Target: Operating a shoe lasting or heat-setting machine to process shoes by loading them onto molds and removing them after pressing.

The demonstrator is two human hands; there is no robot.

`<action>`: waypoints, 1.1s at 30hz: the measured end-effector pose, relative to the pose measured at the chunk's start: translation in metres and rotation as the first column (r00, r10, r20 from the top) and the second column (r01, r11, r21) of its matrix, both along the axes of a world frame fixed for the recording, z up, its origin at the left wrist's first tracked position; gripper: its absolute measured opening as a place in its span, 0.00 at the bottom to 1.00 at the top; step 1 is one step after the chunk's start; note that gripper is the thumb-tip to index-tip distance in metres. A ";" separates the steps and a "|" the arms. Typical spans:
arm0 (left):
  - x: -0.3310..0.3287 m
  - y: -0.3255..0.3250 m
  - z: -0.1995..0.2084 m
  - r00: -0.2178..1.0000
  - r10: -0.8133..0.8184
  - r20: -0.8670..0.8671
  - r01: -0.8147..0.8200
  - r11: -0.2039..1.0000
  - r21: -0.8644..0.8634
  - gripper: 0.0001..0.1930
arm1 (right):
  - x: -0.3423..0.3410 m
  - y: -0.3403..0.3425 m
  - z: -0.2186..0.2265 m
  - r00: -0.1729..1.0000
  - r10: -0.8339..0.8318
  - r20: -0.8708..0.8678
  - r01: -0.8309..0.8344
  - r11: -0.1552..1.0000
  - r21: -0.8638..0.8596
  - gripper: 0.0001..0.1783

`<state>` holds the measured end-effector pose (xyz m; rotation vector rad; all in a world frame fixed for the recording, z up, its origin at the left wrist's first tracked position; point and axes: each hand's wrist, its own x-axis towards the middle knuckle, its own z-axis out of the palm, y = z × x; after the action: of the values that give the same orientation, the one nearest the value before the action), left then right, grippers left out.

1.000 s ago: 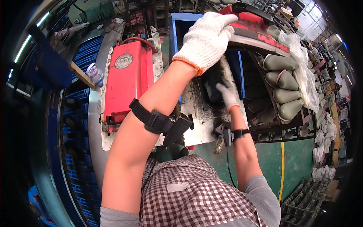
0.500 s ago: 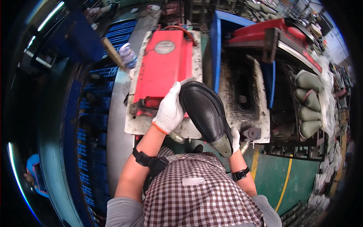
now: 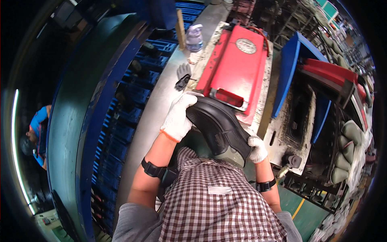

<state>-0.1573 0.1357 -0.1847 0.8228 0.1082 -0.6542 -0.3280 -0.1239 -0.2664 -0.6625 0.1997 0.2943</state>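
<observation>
Blk shoe shifted L & tilted vs. earlier; L hand grips wide end, R hand grips other; red press just beyond grip.

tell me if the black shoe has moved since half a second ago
Yes, left: against the red cover, the black shoe has gone from the front right corner to across the front edge.

Green floor with a yellow line is spreading toward four o'clock. A light tube is glowing at nine, while a steel bench is running from twelve down to seven.
</observation>
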 end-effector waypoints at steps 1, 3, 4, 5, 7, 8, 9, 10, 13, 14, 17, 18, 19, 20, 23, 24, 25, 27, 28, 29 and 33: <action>0.004 0.009 -0.009 1.000 0.021 -0.005 -0.021 1.000 0.007 0.16 | 0.006 0.008 0.004 0.999 0.041 0.007 -0.041 0.998 -0.051 0.47; 0.012 0.028 -0.026 0.983 0.184 -0.009 -0.183 0.981 0.056 0.14 | 0.012 0.025 0.006 0.998 0.053 -0.041 -0.057 0.994 -0.097 0.43; 0.013 0.040 -0.033 0.979 0.202 0.003 -0.201 0.971 0.130 0.12 | 0.016 0.033 0.004 0.996 0.042 -0.077 -0.049 0.994 -0.098 0.42; 0.012 0.046 -0.033 0.977 0.214 0.001 -0.212 0.968 0.137 0.12 | 0.019 0.040 0.002 0.993 0.026 -0.114 -0.038 0.994 -0.099 0.40; 0.009 0.056 -0.035 0.928 0.369 -0.048 -0.361 0.925 0.121 0.11 | 0.025 0.049 -0.007 0.989 0.014 -0.150 -0.016 1.000 -0.013 0.37; 0.007 0.061 -0.030 0.926 0.374 -0.049 -0.365 0.922 0.126 0.11 | 0.030 0.051 -0.007 0.986 0.021 -0.166 -0.026 0.999 -0.030 0.36; 0.005 0.066 -0.021 0.901 0.411 -0.142 -0.400 0.911 0.099 0.11 | 0.034 0.056 -0.007 0.983 0.025 -0.181 -0.035 0.998 -0.047 0.35; 0.003 0.071 -0.015 0.867 0.440 -0.235 -0.435 0.897 0.075 0.10 | 0.033 0.063 -0.006 0.989 -0.032 -0.141 0.019 0.996 -0.092 0.35; 0.001 0.089 -0.014 0.892 0.384 -0.240 -0.396 0.918 0.000 0.08 | 0.037 0.071 -0.020 0.982 0.002 -0.189 -0.002 1.000 0.001 0.34; 0.001 0.095 -0.011 0.889 0.389 -0.241 -0.400 0.917 0.003 0.08 | 0.039 0.077 -0.015 0.980 -0.003 -0.198 -0.004 0.999 -0.035 0.36; 0.004 0.111 -0.014 0.969 0.244 0.036 -0.246 0.942 0.228 0.06 | 0.043 0.083 -0.019 0.974 0.141 -0.175 -0.131 0.989 0.065 0.39; 0.007 0.118 -0.025 0.970 0.242 0.035 -0.243 0.943 0.227 0.06 | 0.044 0.088 -0.018 0.967 0.147 -0.209 -0.151 0.988 -0.002 0.43; 0.009 0.123 -0.035 0.970 0.239 0.033 -0.240 0.944 0.225 0.05 | 0.045 0.092 -0.017 0.966 0.151 -0.212 -0.154 0.988 0.001 0.43; 0.011 0.127 -0.043 0.971 0.236 0.030 -0.237 0.944 0.228 0.05 | 0.048 0.098 -0.016 0.966 0.185 -0.180 -0.192 0.981 -0.026 0.44; 0.013 0.134 -0.061 0.959 0.283 -0.016 -0.265 0.914 0.306 0.06 | 0.049 0.112 -0.017 0.965 0.205 -0.164 -0.217 0.975 -0.057 0.43; 0.011 0.134 -0.064 0.949 0.314 -0.033 -0.292 0.912 0.290 0.06 | 0.049 0.113 -0.023 0.964 0.202 -0.176 -0.209 0.978 -0.025 0.42; 0.010 0.135 -0.067 0.938 0.344 -0.049 -0.319 0.908 0.274 0.06 | 0.048 0.113 -0.027 0.962 0.199 -0.187 -0.201 0.980 0.008 0.42; 0.011 0.136 -0.058 0.930 0.325 -0.169 -0.279 0.928 0.248 0.06 | 0.047 0.113 -0.027 0.959 0.190 -0.211 -0.196 0.981 -0.006 0.41; 0.011 0.136 -0.053 0.909 0.306 -0.282 -0.250 0.944 0.216 0.06 | 0.047 0.114 -0.027 0.956 0.192 -0.224 -0.196 0.981 0.004 0.40; 0.011 0.139 -0.050 0.909 0.303 -0.284 -0.246 0.944 0.220 0.06 | 0.048 0.115 -0.025 0.952 0.197 -0.234 -0.199 0.980 0.015 0.40; 0.013 0.153 -0.054 0.994 0.086 -0.072 -0.063 0.961 0.269 0.04 | 0.049 0.121 -0.020 0.955 0.263 -0.137 -0.273 0.960 -0.061 0.45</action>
<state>-0.1438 0.2889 -0.2386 1.0460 0.3064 -0.6100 -0.2793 -0.0033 -0.2864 -0.7509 0.2451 0.5940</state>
